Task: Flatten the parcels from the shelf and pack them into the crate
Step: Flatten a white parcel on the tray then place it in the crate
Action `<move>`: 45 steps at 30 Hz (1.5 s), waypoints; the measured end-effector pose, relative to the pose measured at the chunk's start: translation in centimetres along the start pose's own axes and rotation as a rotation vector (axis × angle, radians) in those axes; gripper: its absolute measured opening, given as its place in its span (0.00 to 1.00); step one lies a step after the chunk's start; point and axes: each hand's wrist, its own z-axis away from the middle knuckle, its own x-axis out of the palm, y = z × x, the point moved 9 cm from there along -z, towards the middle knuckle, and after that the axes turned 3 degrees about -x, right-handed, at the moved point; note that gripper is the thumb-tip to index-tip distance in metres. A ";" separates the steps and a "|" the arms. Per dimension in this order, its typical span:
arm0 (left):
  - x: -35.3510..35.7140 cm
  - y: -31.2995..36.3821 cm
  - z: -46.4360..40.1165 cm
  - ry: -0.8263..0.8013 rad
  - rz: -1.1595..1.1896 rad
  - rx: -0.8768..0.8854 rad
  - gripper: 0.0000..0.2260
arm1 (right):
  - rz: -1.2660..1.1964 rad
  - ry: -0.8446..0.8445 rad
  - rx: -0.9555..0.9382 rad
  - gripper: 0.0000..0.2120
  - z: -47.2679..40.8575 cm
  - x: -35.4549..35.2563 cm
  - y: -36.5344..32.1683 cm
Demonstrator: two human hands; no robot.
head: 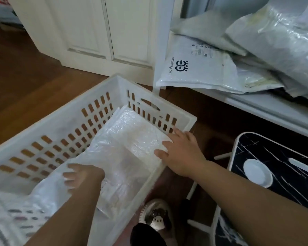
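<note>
A white slatted crate (48, 137) is sitting on the wooden floor (25, 71), holding flattened parcels (124, 157). More parcels (203, 68) are lying heaped on the shelf (267, 105) at right. The left hand (84, 176) is pressing on the parcels in the crate, fingers spread flat. The right hand (181, 151) is resting at the crate's near rim, fingers straight, touching the top parcel's edge.

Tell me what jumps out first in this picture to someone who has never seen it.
Two bare hands, the left hand and the right hand, press a bubble-wrap parcel flat inside the white slotted crate on the wooden floor. At upper right, more plastic parcels lie piled on the white shelf.
</note>
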 end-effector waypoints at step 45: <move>-4.1 25.5 62.1 -1.617 0.850 0.860 0.08 | -1.627 0.916 0.864 0.37 43.8 3.1 38.2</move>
